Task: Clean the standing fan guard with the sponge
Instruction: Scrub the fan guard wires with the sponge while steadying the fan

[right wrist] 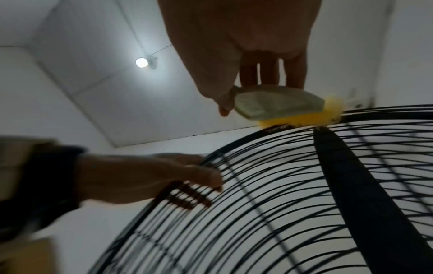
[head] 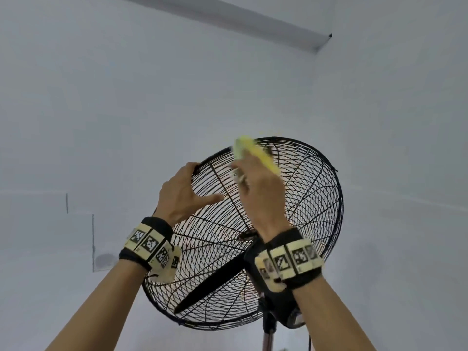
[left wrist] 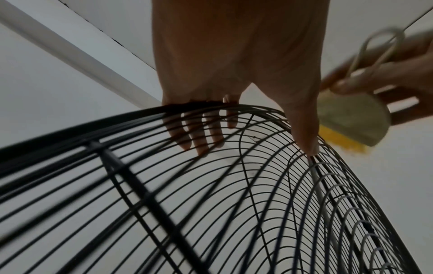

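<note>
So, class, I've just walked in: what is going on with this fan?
A person is cleaning the wire guard of a standing fan. The left hand grips the guard's upper left rim, fingers hooked over it and thumb resting on the wires, to steady it. The right hand holds a yellow sponge and presses its yellow side against the top rim. A dark blade shows inside the guard.

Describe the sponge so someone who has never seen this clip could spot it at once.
Find the black wire fan guard against the pale wall. At its top rim, the right hand holds the sponge. It is the only yellow thing here, with a pale back.
</note>
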